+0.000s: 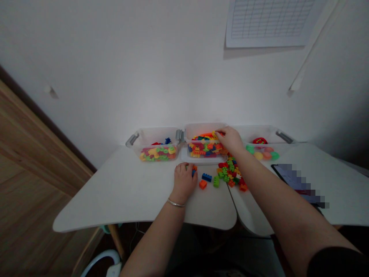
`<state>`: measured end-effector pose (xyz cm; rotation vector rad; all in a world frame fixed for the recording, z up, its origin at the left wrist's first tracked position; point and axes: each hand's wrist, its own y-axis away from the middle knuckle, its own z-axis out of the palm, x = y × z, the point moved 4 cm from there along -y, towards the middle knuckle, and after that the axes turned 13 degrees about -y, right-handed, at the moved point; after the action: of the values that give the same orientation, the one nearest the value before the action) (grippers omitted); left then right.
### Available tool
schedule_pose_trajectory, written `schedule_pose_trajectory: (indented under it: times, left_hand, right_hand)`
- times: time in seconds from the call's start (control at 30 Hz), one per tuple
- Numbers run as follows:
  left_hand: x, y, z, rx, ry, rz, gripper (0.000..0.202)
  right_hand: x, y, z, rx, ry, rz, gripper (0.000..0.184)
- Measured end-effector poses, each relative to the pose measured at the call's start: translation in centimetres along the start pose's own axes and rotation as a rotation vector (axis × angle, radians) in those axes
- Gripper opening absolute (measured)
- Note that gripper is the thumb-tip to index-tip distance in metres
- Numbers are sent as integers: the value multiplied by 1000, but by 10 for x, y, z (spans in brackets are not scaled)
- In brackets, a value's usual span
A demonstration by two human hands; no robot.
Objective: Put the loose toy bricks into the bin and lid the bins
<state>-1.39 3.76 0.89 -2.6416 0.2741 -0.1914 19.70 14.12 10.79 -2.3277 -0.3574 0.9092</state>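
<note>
My left hand (184, 180), with a silver bangle at the wrist, is curled palm-down on the white table around a few building blocks (195, 168). Bits of orange, blue and green show between its fingers and thumb. Over the middle clear bin (206, 127), full of mixed coloured blocks, my right hand (231, 139) is closed in a pinch at a small yellow block (213, 134). To the right of my left hand lie a blue block (206, 177), an orange block (203, 184) and a green block (216, 181).
A pile of loose blocks (230, 171) lies under my right forearm. The left bin (158, 132) holds colourful pieces; the right bin (269, 132) holds round pieces. A dark-edged tablet-like item (284, 179), partly pixelated, rests on the right. The white table (129, 192) has a front gap.
</note>
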Motion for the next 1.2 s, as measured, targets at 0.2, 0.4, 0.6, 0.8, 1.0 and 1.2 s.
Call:
schedule_pose_trajectory:
  times: [0.2, 0.4, 0.6, 0.8, 1.0, 1.2]
  left_hand:
    - [0, 0, 3, -12, 58, 44, 37]
    - [1, 1, 9, 2, 101, 129, 41]
    - [4, 1, 3, 24, 88, 148, 37]
    - [5, 0, 0, -10, 90, 147, 35]
    - [8, 0, -3, -48, 101, 173, 38]
    - [11, 2, -6, -75, 148, 244, 43]
  right_hand:
    - [-1, 4, -10, 36, -189, -3, 28]
    - [-21, 51, -26, 220, -290, -112, 22]
    - [-43, 129, 13, -126, -190, -193, 24]
    - [-42, 162, 34, -314, -39, -162, 28]
    - [-40, 161, 29, -266, 19, -139, 15]
    - [-35, 162, 33, -242, 74, -134, 4]
